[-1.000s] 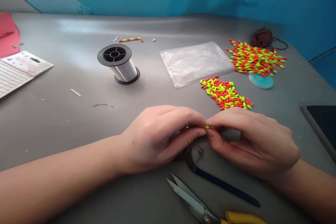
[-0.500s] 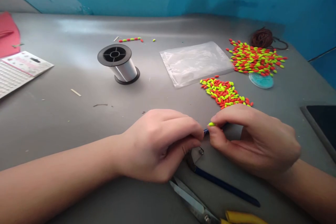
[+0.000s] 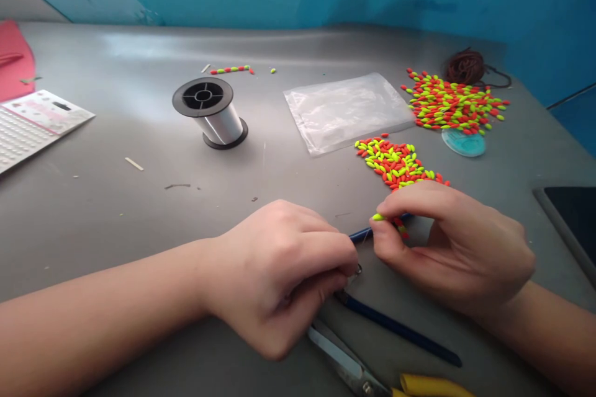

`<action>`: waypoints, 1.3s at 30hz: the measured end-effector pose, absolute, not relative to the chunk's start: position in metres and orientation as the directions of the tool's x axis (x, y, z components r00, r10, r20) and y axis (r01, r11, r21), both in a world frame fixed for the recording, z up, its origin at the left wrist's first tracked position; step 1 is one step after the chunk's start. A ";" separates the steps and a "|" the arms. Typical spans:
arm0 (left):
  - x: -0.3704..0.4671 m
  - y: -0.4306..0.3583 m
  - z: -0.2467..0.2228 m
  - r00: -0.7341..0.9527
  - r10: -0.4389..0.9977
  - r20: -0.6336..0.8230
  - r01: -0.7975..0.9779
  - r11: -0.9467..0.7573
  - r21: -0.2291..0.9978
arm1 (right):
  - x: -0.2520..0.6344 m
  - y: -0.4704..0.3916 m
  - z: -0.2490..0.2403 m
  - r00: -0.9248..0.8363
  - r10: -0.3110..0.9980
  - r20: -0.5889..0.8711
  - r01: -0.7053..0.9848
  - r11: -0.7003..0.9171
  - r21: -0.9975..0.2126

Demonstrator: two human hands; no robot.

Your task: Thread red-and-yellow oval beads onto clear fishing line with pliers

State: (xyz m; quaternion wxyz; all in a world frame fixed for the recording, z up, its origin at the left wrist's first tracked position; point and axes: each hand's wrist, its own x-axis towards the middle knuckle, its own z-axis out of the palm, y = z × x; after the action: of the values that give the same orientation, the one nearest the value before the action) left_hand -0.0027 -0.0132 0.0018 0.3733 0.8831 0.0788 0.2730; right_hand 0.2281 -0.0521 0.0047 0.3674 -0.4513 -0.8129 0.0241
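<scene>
Pinching a yellow-green bead [image 3: 378, 217], the right hand [image 3: 454, 245] is on the near side of the nearer bead pile [image 3: 393, 162]; the left hand [image 3: 288, 267], apart from it, is curled closed, contents hidden.

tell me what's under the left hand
Under the left hand is part of a blue-handled tool: its handles show to the right, but its head is covered. The scissors emerge just below; their blade tips cannot be seen.
</scene>
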 end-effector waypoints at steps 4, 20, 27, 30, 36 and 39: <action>-0.002 -0.014 0.003 0.842 0.341 0.417 -0.059 -0.712 0.700 | 0.227 -0.052 0.005 -0.321 0.754 0.573 0.731 0.582 -0.356; -0.004 -0.015 0.004 0.863 0.316 0.394 -0.057 -0.714 0.697 | 0.229 -0.054 0.000 -0.302 0.758 0.578 0.733 0.572 -0.368; -0.003 -0.015 0.002 0.847 0.325 0.420 -0.061 -0.726 0.685 | 0.230 -0.054 -0.004 -0.285 0.746 0.602 0.711 0.586 -0.389; -0.003 -0.015 0.001 0.796 0.410 0.445 0.008 -0.743 0.670 | 0.231 -0.055 -0.008 -0.248 0.740 0.625 0.690 0.588 -0.423; -0.002 -0.016 0.001 0.625 0.634 0.454 0.205 -0.695 0.689 | 0.231 -0.058 -0.012 -0.104 0.857 0.505 0.617 0.454 -0.643; 0.000 -0.016 -0.002 0.600 0.639 0.483 0.220 -0.711 0.668 | 0.230 -0.058 -0.009 -0.101 0.864 0.493 0.623 0.442 -0.646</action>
State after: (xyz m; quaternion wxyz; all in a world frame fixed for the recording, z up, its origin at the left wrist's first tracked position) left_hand -0.0004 -0.0157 -0.0018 0.2836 0.8481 0.2530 0.3691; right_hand 0.2303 -0.0582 -0.0095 0.4353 -0.5098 -0.7290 0.1386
